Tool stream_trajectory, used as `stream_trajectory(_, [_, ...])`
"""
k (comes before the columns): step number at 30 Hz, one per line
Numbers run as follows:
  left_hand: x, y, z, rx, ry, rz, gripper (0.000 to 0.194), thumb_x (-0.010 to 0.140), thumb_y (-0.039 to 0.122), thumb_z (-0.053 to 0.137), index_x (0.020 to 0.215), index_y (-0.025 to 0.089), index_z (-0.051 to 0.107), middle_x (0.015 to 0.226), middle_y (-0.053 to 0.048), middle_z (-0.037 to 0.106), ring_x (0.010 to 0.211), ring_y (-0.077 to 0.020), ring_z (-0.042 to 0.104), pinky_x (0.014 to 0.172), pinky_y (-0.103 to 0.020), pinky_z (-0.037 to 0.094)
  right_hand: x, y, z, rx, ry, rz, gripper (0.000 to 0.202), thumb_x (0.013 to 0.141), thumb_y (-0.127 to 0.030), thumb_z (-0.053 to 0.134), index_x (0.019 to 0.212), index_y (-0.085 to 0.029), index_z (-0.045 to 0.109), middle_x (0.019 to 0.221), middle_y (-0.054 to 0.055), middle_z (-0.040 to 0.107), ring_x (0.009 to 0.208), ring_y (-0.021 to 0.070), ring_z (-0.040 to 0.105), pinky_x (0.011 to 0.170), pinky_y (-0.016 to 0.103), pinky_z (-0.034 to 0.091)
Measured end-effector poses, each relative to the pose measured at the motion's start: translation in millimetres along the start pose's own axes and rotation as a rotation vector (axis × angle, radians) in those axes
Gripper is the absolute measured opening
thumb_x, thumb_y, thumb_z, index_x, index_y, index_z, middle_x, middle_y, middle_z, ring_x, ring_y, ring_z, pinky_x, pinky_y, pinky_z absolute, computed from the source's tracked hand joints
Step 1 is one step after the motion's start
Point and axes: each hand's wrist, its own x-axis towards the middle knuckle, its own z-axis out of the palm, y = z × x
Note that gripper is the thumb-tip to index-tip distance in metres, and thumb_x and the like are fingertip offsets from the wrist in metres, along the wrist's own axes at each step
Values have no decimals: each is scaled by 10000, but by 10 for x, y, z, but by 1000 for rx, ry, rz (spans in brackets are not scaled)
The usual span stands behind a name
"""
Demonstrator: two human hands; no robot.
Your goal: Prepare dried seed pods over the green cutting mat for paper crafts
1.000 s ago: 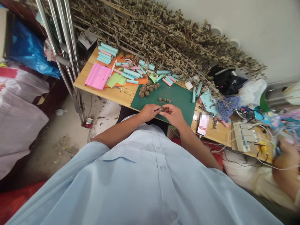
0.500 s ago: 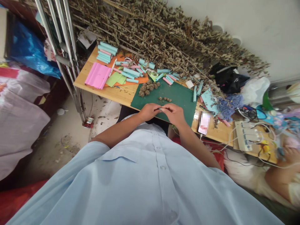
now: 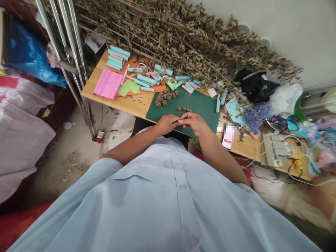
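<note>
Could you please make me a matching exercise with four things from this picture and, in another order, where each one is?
1. Larger brown balls
2. Large pink sheet
3. Phone
4. Left hand

A. Right of the green mat
B. With fingertips close to the right hand
C. Resting on the mat
D. Left of the mat

Pairs: 1-C; 2-D; 3-A; 4-B

Workroom: paper rolls [image 3: 146, 79], dried stalks [image 3: 181, 42]

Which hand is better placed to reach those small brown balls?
Probably the right hand: it is close beside the small brown balls, nearer than the left hand. Both seem to pinch something tiny, though.
</note>
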Motion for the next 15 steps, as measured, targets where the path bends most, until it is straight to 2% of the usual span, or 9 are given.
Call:
stream_trajectory(4, [-4,33,4,-18,32,-72,257,1015,378,636,982,170,784,867,-38,750,786,-146,650,757,-250,466,-21,55,24,-8,25,-82,426,523,-434,960,787,-208,714,670,-26,679,577,107,565,579,259,489])
stream_trajectory(10, [-13,29,-10,-29,19,-58,243,1023,316,593,1044,177,792,934,-55,777,851,-169,684,789,-266,493,-136,167,22,-188,132,-398,399,705,-437,859,1030,-222,771,801,-14,725,704,150,638,738,333,550])
stream_trajectory(15, [-16,5,-14,7,6,-40,255,1028,353,603,998,175,783,883,-51,758,842,-173,674,795,-270,497,-208,214,40,-447,230,-599,187,875,-409,734,954,-263,821,949,42,802,893,228,728,889,420,594])
